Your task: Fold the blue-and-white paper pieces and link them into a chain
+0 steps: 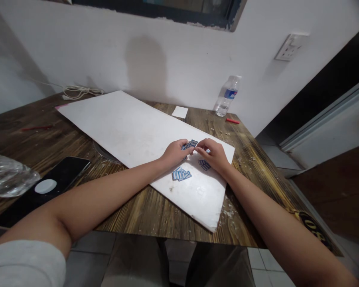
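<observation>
Over the foam board (122, 127), left hand (176, 153) and right hand (213, 154) pinch blue pieces (190, 144), half hidden

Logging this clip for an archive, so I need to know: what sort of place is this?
Probably a small indoor room used for casual work, perhaps at home: a wooden table stands against a white wall with an electrical socket, above a tiled floor.

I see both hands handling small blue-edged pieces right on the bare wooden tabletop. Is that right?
Not quite: the head view shows the left hand and right hand handling the small blue-edged pieces on a white rectangular board, which lies on the brown wooden table.
</observation>
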`<action>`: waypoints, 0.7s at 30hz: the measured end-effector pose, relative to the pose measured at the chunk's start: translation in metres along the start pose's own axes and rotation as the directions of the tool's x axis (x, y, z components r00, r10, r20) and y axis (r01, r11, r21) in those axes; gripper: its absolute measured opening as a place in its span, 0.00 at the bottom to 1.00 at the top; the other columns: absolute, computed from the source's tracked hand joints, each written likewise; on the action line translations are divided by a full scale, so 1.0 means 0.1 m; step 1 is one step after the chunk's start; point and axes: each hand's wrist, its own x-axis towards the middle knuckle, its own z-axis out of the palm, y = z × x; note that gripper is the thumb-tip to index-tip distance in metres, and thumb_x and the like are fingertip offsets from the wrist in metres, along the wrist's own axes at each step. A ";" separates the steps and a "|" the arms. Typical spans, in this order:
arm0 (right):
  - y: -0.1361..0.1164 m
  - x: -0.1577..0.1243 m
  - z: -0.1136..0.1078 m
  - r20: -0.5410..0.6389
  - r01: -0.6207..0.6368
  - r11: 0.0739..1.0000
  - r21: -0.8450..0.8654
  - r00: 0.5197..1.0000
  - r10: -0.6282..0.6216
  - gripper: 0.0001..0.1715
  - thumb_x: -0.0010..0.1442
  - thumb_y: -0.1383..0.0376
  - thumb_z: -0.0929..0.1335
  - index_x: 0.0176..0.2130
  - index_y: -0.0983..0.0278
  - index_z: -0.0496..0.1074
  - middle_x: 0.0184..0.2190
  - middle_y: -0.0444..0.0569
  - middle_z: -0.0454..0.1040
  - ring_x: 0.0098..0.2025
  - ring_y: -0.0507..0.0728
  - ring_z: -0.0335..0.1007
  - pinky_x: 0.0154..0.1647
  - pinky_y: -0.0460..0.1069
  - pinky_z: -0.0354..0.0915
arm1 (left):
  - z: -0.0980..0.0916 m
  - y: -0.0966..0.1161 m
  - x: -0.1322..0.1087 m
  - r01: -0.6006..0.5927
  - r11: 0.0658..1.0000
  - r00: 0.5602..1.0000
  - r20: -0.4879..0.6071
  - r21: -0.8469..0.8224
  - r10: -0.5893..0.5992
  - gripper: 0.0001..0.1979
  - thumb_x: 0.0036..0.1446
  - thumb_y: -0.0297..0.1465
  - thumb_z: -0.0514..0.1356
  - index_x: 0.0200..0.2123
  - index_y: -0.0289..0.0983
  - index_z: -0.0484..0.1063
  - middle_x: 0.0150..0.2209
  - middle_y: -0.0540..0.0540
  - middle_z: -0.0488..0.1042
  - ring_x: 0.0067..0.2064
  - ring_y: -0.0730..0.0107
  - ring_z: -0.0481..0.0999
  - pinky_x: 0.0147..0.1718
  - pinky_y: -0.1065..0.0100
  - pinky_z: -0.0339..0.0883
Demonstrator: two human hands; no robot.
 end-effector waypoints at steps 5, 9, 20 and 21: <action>0.01 0.00 0.00 -0.012 -0.027 0.999 0.048 1.000 0.027 0.24 0.63 0.44 0.64 0.32 0.60 0.70 0.27 0.47 0.73 0.29 0.55 0.66 0.33 0.50 0.61 | -0.01 -0.02 0.00 -0.047 0.991 0.997 0.062 0.123 0.040 0.07 0.56 0.33 0.60 0.33 0.36 0.73 0.31 0.47 0.77 0.34 0.73 0.72 0.36 0.70 0.63; 0.00 -0.01 0.01 -0.007 -0.035 0.999 0.042 0.999 0.035 0.25 0.63 0.44 0.63 0.30 0.60 0.70 0.26 0.47 0.72 0.29 0.54 0.65 0.32 0.50 0.61 | 0.00 -0.02 0.00 -0.053 0.988 0.996 0.078 0.144 0.042 0.05 0.55 0.32 0.60 0.32 0.36 0.73 0.31 0.48 0.76 0.34 0.72 0.73 0.35 0.70 0.63; 0.03 0.02 0.02 0.016 -0.137 0.990 0.011 0.990 0.137 0.22 0.65 0.50 0.61 0.27 0.60 0.66 0.24 0.46 0.71 0.29 0.55 0.65 0.33 0.50 0.58 | 0.03 0.05 -0.03 0.115 0.980 0.986 -0.100 -0.161 -0.132 0.07 0.59 0.35 0.58 0.34 0.37 0.69 0.34 0.46 0.75 0.22 0.82 0.67 0.16 0.76 0.55; 0.05 0.02 0.03 0.033 -0.144 0.990 -0.005 0.989 0.144 0.20 0.65 0.51 0.61 0.27 0.60 0.66 0.24 0.46 0.71 0.29 0.55 0.65 0.33 0.50 0.57 | 0.02 0.06 -0.03 0.109 0.982 0.985 -0.117 -0.155 -0.128 0.08 0.59 0.35 0.59 0.34 0.36 0.70 0.34 0.46 0.75 0.22 0.82 0.67 0.15 0.76 0.55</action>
